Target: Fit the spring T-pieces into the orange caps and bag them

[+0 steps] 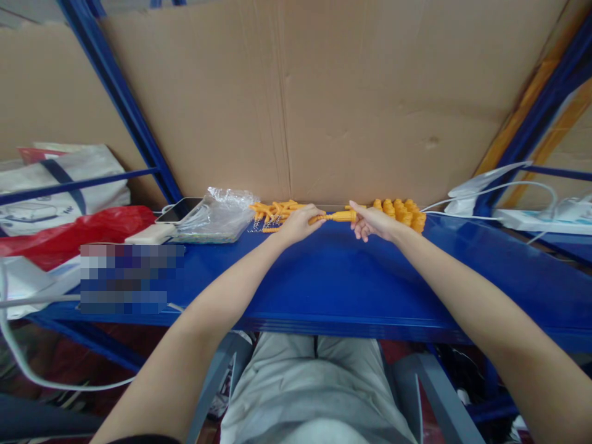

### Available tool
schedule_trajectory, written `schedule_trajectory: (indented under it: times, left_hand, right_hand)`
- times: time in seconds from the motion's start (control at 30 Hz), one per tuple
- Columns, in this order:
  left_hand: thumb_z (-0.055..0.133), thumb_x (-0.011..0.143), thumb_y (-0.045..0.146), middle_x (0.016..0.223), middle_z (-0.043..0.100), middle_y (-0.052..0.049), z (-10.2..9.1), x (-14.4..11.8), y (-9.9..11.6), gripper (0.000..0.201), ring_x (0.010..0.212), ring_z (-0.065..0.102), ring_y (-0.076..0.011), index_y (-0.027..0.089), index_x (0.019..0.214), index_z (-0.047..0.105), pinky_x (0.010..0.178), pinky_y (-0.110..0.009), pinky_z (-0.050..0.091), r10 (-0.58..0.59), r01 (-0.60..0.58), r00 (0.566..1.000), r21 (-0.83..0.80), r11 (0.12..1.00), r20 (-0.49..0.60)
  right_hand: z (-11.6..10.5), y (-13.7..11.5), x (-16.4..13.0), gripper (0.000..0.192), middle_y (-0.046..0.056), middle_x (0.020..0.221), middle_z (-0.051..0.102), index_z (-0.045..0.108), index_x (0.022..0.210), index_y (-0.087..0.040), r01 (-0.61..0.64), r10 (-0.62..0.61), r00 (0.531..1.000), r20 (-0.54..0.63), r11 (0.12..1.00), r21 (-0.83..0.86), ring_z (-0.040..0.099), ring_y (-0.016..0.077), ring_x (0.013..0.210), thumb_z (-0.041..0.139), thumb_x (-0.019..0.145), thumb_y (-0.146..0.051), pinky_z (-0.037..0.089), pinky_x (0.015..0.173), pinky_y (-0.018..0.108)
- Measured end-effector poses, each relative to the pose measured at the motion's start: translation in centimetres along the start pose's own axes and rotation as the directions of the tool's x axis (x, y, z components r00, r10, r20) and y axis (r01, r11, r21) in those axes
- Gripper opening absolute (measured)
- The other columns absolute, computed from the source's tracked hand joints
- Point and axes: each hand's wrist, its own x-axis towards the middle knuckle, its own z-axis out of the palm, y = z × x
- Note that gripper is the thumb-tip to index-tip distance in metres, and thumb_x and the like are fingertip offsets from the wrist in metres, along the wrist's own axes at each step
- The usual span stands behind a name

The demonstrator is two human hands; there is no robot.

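Observation:
My left hand (298, 223) and my right hand (372, 221) meet at the far edge of a blue shelf (333, 277). Between them they hold one orange plastic piece (340, 216), a ribbed body with a thin rod at its left end. The left fingers pinch the rod end, the right fingers grip the ribbed end. A loose pile of thin orange rods (272, 213) lies just left of my left hand. A cluster of orange ribbed parts (403, 213) stands right behind my right hand.
A crumpled clear plastic bag (217, 216), a phone (178, 209) and a white power bank (150, 234) lie at the left. A red bag (69, 234) and a white tote (60, 185) sit farther left. A white power strip with cables (531, 219) is at the right. Cardboard (324, 92) backs the shelf.

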Motion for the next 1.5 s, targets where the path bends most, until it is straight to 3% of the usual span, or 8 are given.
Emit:
schedule_trajectory:
  times: [0.2,0.37,0.57,0.87,1.03,1.2,1.27,1.5]
  left_hand:
    - [0.065,0.094,0.026,0.097,0.075,-0.007,0.0,0.1,-0.3,0.016,0.088,0.07,-0.0189,0.016,0.102,0.075,0.081,-0.03,0.053,-0.025,0.026,1.0,-0.014,1.0,0.009]
    - [0.065,0.093,0.025,0.097,0.076,-0.007,0.1,0.1,-0.4,0.017,0.088,0.07,-0.0189,0.016,0.103,0.075,0.08,-0.03,0.053,-0.049,0.049,0.999,-0.01,0.999,0.002]
    - [0.064,0.094,0.026,0.097,0.076,-0.007,0.1,0.0,-0.3,0.017,0.086,0.069,-0.0181,0.018,0.103,0.075,0.079,-0.03,0.053,-0.01,0.01,1.0,0.003,1.0,0.006]
    - [0.065,0.093,0.026,0.097,0.075,-0.008,-0.2,0.1,0.1,0.016,0.087,0.069,-0.0189,0.016,0.102,0.074,0.08,-0.031,0.053,-0.012,0.012,1.0,-0.002,1.0,-0.014]
    - [0.066,0.091,0.026,0.095,0.075,-0.007,-0.1,0.1,0.0,0.015,0.087,0.07,-0.0188,0.016,0.1,0.074,0.079,-0.031,0.053,-0.016,0.016,1.0,-0.008,1.0,-0.009]
    - [0.067,0.091,0.026,0.092,0.075,-0.006,0.0,0.1,-0.2,0.015,0.083,0.069,-0.0178,0.017,0.099,0.075,0.076,-0.029,0.053,-0.03,0.03,1.0,0.001,1.0,-0.01]
    - [0.067,0.09,0.026,0.092,0.075,-0.006,0.0,0.1,-0.3,0.015,0.082,0.069,-0.0177,0.017,0.099,0.075,0.076,-0.029,0.053,-0.038,0.038,0.999,0.008,0.999,-0.009]
    - [0.067,0.089,0.024,0.096,0.075,-0.007,0.0,0.2,-0.2,0.016,0.086,0.069,-0.0187,0.017,0.101,0.075,0.078,-0.03,0.053,-0.066,0.066,0.998,0.019,0.998,-0.01]
  right_hand:
    - [-0.7,0.5,0.3,0.069,0.011,0.065,0.071,0.063,0.083,-0.015,-0.072,0.075,0.995,0.066,0.996,-0.042,0.061,0.0145,0.043,0.025,0.099,-0.071,0.049,0.042,0.023]
    - [-2.6,1.6,0.8,0.033,0.009,0.11,0.075,0.061,0.12,-0.02,0.126,-0.126,0.969,0.213,0.992,0.012,0.073,0.0138,0.076,0.072,0.092,-0.033,0.061,0.074,0.027]
    - [-2.8,1.4,0.7,0.015,0.01,0.091,0.078,0.069,0.098,-0.015,0.19,-0.19,0.966,0.178,0.982,0.017,0.071,0.0132,0.068,0.07,0.094,-0.029,0.061,0.073,0.026]
    - [-1.2,0.7,0.6,0.064,0.012,0.057,0.07,0.063,0.071,-0.014,0.055,-0.052,0.994,0.098,0.998,-0.037,0.062,0.014,0.044,0.036,0.101,-0.064,0.048,0.043,0.022]
    - [-1.3,0.8,0.6,0.066,0.014,0.073,0.075,0.066,0.083,-0.015,0.006,0.006,0.994,0.105,0.994,-0.11,0.064,0.0141,0.047,0.03,0.101,-0.068,0.047,0.043,0.022]
    - [-2.5,1.1,0.3,0.034,0.013,0.122,0.073,0.064,0.12,-0.02,0.117,-0.102,0.987,0.125,0.986,-0.12,0.074,0.0141,0.076,0.064,0.096,-0.045,0.057,0.064,0.021]
    - [-3.1,1.1,0.0,0.044,0.011,0.132,0.069,0.061,0.129,-0.024,0.167,-0.15,0.981,0.126,0.977,-0.132,0.075,0.0145,0.085,0.074,0.088,-0.033,0.059,0.071,0.022]
    - [-3.3,0.9,0.0,0.027,0.007,0.102,0.078,0.071,0.107,-0.024,0.252,-0.249,0.968,0.04,0.961,-0.111,0.074,0.0158,0.08,0.078,0.081,-0.02,0.06,0.069,0.024]
